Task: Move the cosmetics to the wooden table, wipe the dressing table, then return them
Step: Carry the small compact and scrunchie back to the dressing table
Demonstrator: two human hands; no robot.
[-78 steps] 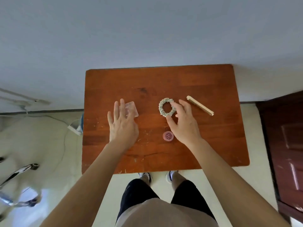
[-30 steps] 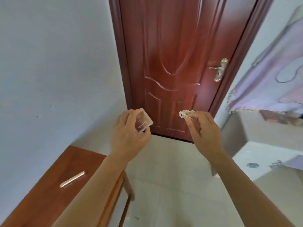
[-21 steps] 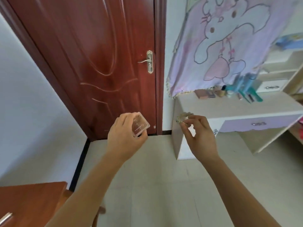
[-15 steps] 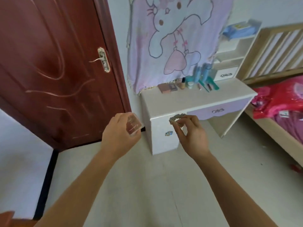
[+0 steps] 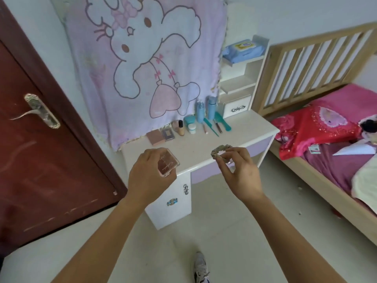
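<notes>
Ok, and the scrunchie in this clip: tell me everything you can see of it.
The scrunchie is a small ring of gathered, ruffled fabric, greyish beige. It is in the air, on no surface, pinched at its lower end between thumb and fingers of the right hand, and tilted so the ring shows nearly edge-on. The fingers hide part of it. Behind it in the picture is the white dressing table. Nothing else touches it.

a flat, clear square compact (image 5: 168, 165) with reddish-brown fill is held tilted in the left hand (image 5: 150, 176), over the near edge of the white counter (image 5: 204, 148). a grey-green scrunchie (image 5: 219, 153) is pinched in the fingers of the right hand (image 5: 238, 172) above the same edge. along the counter's back edge are two flat palettes (image 5: 156, 136), a foundation bottle (image 5: 180, 127), a teal jar (image 5: 189, 120), a white jar (image 5: 192, 128), two upright blue bottles (image 5: 200, 111) and two teal combs (image 5: 222, 121) lying flat.
</notes>
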